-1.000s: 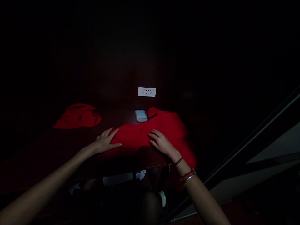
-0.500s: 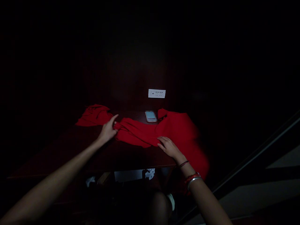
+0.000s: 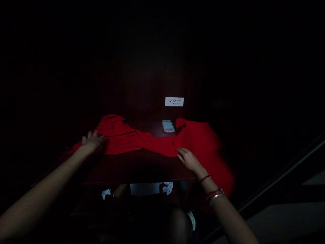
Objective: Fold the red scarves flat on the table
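A long red cloth (image 3: 159, 145), like a scarf or shawl, lies rumpled across the dark table, with thin strands like a fringe at its left end. My left hand (image 3: 92, 140) is over that left part, fingers spread, palm down; whether it presses on the fabric is hard to tell. On the right, my right hand (image 3: 187, 158) rests with fingers stretched out on the near edge of the cloth. Beyond my right hand the cloth widens and hangs over the table's right side. Both hands are open.
A phone (image 3: 168, 126), its screen blurred, lies behind the cloth. A white socket panel (image 3: 174, 101) is on the dark back wall. Under the table (image 3: 142, 169) are crumpled paper (image 3: 106, 194), a brown block-like object (image 3: 120, 191) and a pale flat panel (image 3: 144, 189).
My left hand has moved left along the cloth and its fingers have spread. The cloth's left part is now more stretched out and flatter. My right hand stays on the near edge.
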{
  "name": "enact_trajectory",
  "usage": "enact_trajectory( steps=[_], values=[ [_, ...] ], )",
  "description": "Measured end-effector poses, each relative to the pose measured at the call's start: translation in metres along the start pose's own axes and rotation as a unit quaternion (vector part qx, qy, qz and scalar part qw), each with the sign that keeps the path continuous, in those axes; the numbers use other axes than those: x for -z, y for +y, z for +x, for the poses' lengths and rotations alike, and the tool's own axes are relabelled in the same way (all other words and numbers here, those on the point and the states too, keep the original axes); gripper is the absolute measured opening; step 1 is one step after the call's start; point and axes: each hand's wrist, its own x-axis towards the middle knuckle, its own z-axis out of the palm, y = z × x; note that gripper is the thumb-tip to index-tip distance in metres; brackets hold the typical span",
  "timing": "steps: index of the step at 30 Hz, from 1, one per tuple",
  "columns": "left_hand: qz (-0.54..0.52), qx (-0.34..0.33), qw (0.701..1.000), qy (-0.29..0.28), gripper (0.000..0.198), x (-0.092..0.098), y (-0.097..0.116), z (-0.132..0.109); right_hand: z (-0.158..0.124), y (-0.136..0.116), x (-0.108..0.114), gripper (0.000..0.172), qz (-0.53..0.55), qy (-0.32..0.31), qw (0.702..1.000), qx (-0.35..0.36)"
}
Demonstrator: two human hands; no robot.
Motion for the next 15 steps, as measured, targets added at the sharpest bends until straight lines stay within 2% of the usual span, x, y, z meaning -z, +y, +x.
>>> enact_trajectory(
  steps=[3, 4, 6, 7, 9, 11, 13, 15],
  values=[
    [-0.015, -0.109, 0.994, 0.019, 0.072, -0.016, 0.036, -0.006, 0.000, 0.001, -0.001, 0.031, -0.006, 0.003, 1.000, -0.008],
    [-0.024, -0.137, 0.990, 0.005, 0.076, -0.022, 0.044, -0.006, -0.001, 0.001, 0.000, 0.031, -0.011, 0.002, 1.000, -0.013],
    [-0.044, -0.180, 0.982, -0.037, 0.069, -0.035, 0.050, -0.005, -0.001, 0.001, 0.001, 0.031, -0.027, -0.003, 0.999, -0.024],
    [-0.053, -0.196, 0.978, -0.047, 0.061, -0.042, 0.046, -0.003, -0.002, 0.001, 0.002, 0.031, -0.038, -0.008, 0.999, -0.029],
    [-0.065, -0.217, 0.974, -0.022, 0.045, -0.052, 0.025, 0.001, -0.002, 0.000, 0.004, 0.031, -0.063, -0.024, 0.997, -0.043],
    [-0.066, -0.204, 0.976, 0.042, 0.038, -0.056, -0.007, 0.004, -0.002, -0.001, 0.006, 0.030, -0.091, -0.037, 0.993, -0.064],
    [-0.055, -0.167, 0.980, 0.093, 0.034, -0.053, -0.040, 0.006, -0.001, -0.002, 0.009, 0.030, -0.112, -0.041, 0.989, -0.082],
    [-0.048, -0.140, 0.981, 0.128, 0.026, -0.044, -0.063, 0.005, -0.001, -0.004, 0.010, 0.030, -0.123, -0.038, 0.988, -0.090]
  ],
)
